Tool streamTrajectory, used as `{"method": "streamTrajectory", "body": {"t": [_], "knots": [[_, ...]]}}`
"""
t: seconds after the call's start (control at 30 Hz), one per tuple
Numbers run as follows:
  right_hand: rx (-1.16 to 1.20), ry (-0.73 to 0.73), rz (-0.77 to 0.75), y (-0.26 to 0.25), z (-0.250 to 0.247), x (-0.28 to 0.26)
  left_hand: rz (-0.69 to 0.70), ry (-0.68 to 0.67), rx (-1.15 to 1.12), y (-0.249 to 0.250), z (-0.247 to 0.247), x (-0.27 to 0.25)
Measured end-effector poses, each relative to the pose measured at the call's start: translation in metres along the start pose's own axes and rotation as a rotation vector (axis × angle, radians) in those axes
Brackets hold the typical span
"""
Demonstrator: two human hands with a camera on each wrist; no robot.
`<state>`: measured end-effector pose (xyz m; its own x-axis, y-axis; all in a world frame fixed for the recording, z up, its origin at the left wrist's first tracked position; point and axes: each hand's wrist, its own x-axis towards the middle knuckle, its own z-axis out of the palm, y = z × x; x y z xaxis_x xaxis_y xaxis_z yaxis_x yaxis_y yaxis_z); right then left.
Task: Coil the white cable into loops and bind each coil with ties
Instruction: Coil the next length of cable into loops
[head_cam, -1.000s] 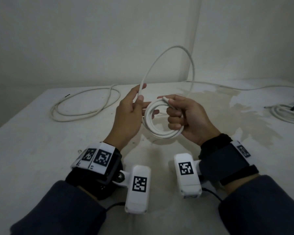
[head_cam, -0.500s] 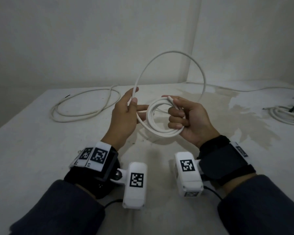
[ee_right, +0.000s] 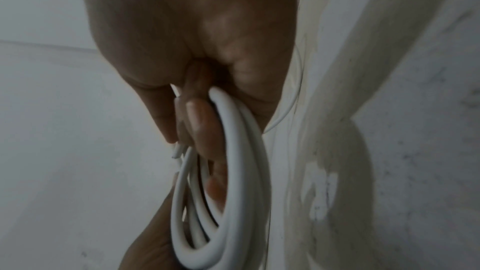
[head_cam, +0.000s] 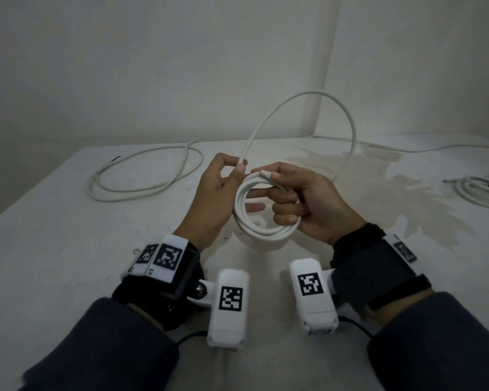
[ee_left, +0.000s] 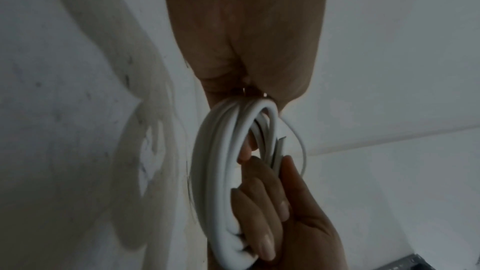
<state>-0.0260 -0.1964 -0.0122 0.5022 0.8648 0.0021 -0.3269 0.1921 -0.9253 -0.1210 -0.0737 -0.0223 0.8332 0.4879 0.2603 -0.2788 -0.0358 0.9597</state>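
Observation:
A small coil of white cable [head_cam: 261, 231] hangs above the table between my hands. My right hand [head_cam: 299, 198] grips the coil's right side, fingers curled through it, with the cut cable end [head_cam: 265, 173] under its thumb. My left hand [head_cam: 233, 176] pinches the free cable strand at the coil's top left, its other fingers behind the coil. From that pinch the strand arcs up in a tall loop [head_cam: 308, 93] and drops to the table behind. The coil [ee_left: 221, 171] fills the left wrist view, and the coil [ee_right: 233, 171] shows again in the right wrist view.
A loose white cable [head_cam: 141, 176] lies in wide loops at the table's far left. Another white cable bundle [head_cam: 480, 193] with a black piece sits at the right edge. A thin cable [head_cam: 435, 149] runs along the back. A stain [head_cam: 378, 193] marks the white table.
My left hand has brought the strand in against the coil's top, next to the right thumb. The tall loop above has shifted a little.

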Motion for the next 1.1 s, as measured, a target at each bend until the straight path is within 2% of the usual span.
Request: {"method": "streamTrajectory", "body": {"t": [0.1, 0.2, 0.33, 0.53, 0.7, 0.9, 1.0, 1.1], "knots": [[-0.033, 0.038, 0.013, -0.001, 0.001, 0.000, -0.023, 0.002, 0.005, -0.001, -0.003, 0.001], [-0.012, 0.083, 0.037, -0.001, -0.001, 0.000, -0.107, -0.018, -0.064, -0.003, -0.003, 0.004], [-0.005, 0.043, 0.042, -0.001, -0.004, -0.001, -0.208, -0.072, -0.179, -0.002, 0.002, 0.007], [0.054, -0.001, 0.068, 0.004, -0.002, 0.003, -0.307, -0.074, -0.090, -0.002, 0.005, 0.010], [0.042, 0.024, 0.042, 0.006, 0.001, 0.003, -0.200, -0.084, 0.095, -0.004, 0.010, 0.007], [0.298, -0.048, 0.074, 0.004, 0.004, 0.007, -0.126, -0.095, -0.006, -0.008, 0.004, 0.009], [0.295, 0.029, 0.018, 0.004, 0.004, 0.008, -0.087, 0.017, -0.032, -0.009, 0.002, 0.011], [0.070, 0.177, 0.039, 0.007, 0.004, 0.010, 0.008, 0.180, 0.013, -0.009, 0.000, 0.015]]}}
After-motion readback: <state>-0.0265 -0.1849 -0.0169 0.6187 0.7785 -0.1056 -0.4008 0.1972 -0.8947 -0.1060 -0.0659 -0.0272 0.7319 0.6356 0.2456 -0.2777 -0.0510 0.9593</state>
